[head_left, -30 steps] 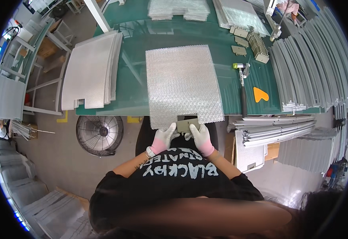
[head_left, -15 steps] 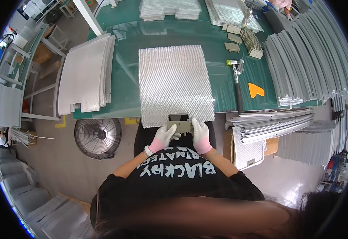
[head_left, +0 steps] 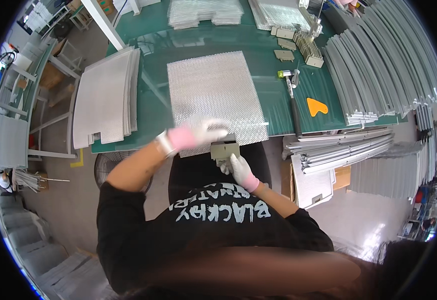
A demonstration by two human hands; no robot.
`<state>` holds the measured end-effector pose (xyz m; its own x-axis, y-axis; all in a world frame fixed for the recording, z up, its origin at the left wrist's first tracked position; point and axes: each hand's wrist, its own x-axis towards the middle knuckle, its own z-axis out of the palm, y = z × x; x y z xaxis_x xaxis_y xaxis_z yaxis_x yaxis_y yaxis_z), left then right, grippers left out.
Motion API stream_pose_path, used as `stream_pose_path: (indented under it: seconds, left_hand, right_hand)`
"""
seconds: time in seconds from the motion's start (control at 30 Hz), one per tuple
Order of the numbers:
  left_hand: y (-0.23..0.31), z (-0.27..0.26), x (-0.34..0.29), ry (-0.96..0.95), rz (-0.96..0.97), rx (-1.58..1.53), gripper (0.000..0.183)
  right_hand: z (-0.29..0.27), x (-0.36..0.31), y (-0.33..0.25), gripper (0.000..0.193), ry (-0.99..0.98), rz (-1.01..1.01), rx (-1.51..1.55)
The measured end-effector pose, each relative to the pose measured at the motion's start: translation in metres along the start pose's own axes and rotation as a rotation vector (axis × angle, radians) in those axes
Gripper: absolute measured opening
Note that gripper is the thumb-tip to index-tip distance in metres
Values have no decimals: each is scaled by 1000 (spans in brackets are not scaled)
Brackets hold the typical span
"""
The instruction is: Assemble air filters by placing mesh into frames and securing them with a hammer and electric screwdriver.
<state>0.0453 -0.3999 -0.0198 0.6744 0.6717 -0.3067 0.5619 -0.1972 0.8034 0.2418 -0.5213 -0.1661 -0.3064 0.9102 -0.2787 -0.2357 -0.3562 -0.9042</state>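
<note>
One gloved right hand (head_left: 241,170) pinches the olive-grey plate (head_left: 225,150) at the silver mesh panel (head_left: 213,90)'s 6 o'clock edge, mid-fitting from where I stand, left hand (head_left: 197,135) unclenched at the plate's 10 o'clock, next probably needing square alignment.

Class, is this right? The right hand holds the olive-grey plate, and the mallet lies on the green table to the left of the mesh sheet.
No: the head view shows the mallet right of the mesh sheet, not left. The right hand does hold the olive-grey plate, and the mallet is on the green table.
</note>
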Motion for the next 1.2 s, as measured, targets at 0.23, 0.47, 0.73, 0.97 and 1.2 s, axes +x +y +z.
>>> stream_pose_path:
  seconds: [0.23, 0.47, 0.73, 0.97, 1.2]
  left_hand:
    - [-20, 46, 64, 307, 355, 838, 72]
    - [-5, 81, 50, 374, 253, 817, 66]
    - [5, 95, 37, 399, 195, 806, 60]
    - [6, 107, 26, 424, 175, 814, 65]
    - [10, 120, 23, 444, 173, 792, 64]
  right_hand:
    - [-11, -12, -1, 41, 394, -176, -30]
    - [-4, 1, -3, 28, 658, -293, 133]
    - [-14, -7, -20, 15, 547, -101, 332]
    - [-12, -18, -18, 20, 581, -96, 379]
    - [-19, -25, -11, 21, 505, -173, 481]
